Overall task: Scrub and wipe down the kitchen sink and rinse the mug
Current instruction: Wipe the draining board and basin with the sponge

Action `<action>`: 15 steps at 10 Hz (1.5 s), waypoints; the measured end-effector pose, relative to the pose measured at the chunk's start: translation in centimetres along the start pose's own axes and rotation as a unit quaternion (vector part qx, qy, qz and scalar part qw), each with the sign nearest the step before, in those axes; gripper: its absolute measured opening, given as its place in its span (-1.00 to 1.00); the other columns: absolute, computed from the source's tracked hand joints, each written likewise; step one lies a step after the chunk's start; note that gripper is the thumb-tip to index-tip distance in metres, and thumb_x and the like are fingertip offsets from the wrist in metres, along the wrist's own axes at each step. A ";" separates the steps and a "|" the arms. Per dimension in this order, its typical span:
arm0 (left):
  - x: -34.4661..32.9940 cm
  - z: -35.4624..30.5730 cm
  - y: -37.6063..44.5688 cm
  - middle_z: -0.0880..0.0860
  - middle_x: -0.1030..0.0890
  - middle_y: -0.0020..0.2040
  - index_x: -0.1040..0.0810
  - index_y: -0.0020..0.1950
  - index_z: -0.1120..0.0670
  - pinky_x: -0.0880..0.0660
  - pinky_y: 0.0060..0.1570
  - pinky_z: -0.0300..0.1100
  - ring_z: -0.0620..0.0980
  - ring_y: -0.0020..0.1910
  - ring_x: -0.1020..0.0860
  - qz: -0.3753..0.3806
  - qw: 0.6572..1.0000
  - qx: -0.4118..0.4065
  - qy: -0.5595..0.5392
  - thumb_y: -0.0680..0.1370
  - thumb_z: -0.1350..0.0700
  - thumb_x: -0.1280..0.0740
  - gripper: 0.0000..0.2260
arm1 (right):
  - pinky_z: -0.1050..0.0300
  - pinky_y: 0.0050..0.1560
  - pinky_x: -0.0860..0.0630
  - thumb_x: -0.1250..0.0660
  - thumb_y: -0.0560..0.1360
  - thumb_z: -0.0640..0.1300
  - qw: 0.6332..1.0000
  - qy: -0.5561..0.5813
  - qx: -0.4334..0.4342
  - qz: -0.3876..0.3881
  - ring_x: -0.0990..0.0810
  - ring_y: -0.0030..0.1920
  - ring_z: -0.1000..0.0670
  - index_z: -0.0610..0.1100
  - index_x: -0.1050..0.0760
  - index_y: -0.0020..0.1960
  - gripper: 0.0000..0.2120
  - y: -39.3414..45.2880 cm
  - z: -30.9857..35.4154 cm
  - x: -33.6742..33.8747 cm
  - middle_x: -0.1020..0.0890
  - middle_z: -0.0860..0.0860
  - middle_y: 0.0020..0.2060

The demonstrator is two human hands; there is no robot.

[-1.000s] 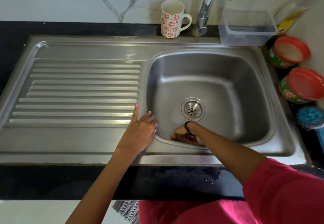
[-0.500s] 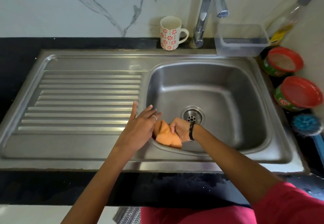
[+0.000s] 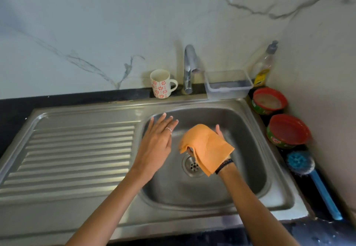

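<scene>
The steel sink (image 3: 250,184) has its basin on the right and a ribbed drainboard (image 3: 77,153) on the left. My right hand (image 3: 218,133) is raised over the basin, above the drain (image 3: 192,165), with an orange cloth (image 3: 207,147) draped over it and gripped at the lower left edge. My left hand (image 3: 157,139) hovers flat at the basin's left rim, fingers spread, holding nothing, a short gap from the cloth. A white mug with red flowers (image 3: 161,84) stands upright on the counter behind the sink, left of the tap (image 3: 188,68).
A clear plastic tub (image 3: 227,85) sits right of the tap, with a dish soap bottle (image 3: 264,66) behind it. Two red-lidded round containers (image 3: 268,100) (image 3: 288,130) and a blue dish brush (image 3: 302,164) line the right counter by the wall.
My right hand lifted the orange cloth from the basin's near left corner up over the drain. My left hand left the sink rim and rose beside it. My head tilted up.
</scene>
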State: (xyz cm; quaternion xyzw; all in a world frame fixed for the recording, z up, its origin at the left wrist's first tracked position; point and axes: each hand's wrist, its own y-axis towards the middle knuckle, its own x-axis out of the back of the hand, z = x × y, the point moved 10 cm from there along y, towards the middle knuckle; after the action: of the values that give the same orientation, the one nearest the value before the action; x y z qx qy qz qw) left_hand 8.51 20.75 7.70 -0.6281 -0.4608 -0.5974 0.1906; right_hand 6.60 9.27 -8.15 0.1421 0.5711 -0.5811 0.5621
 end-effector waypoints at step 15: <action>-13.1 -5.0 18.1 0.03 0.06 0.55 0.07 0.53 0.09 0.12 0.47 -0.08 -0.02 0.52 0.10 0.182 0.982 -0.044 0.004 0.58 0.18 -0.17 -0.40 | -0.02 0.19 -0.46 -0.12 0.47 -0.39 0.507 -0.737 0.360 -0.264 -0.57 0.11 -0.13 -0.23 -0.60 0.06 -0.68 0.3 28.8 -7.4 -0.64 -0.15 0.06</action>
State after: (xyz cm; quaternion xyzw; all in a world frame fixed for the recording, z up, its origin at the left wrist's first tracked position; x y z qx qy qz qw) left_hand 22.09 3.12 2.29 -0.7067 -0.3115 -0.5751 0.2700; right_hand 22.98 -10.73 6.51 -0.3050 -0.2961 -0.7537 0.5012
